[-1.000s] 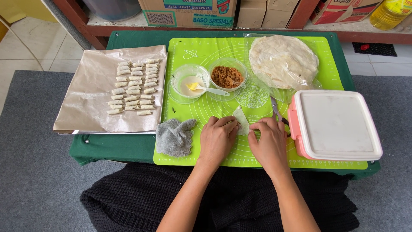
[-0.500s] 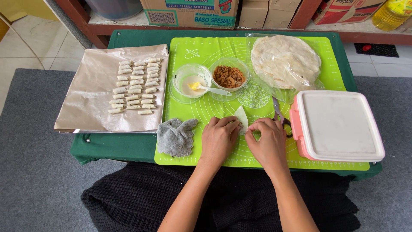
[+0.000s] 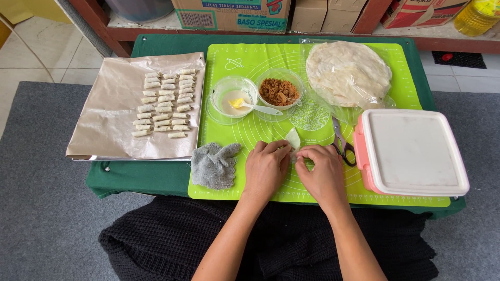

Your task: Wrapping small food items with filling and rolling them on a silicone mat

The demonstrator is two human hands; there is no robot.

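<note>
Head view shows a green mat [image 3: 260,57] on a low table, and every place here is given from this mat. At its near edge, about the middle, the left hand [image 3: 266,169] and the right hand [image 3: 324,171] lie close together, and their fingertips pinch a small pale wrapper piece [image 3: 293,139] that is pressed on the mat; one corner of it stands out beyond the fingers. Scissors [image 3: 341,141] lie on the mat just right of the right hand. A grey cloth [image 3: 213,164] lies on the near left corner. At the far side stand a bowl of brown filling [image 3: 278,91], a bowl with a spoon [image 3: 233,99] and a stack of round wrappers [image 3: 348,72]. Left of the mat is a tray of small rolls [image 3: 112,112]; on its right edge rests a pink box with a white lid [image 3: 411,151].
</note>
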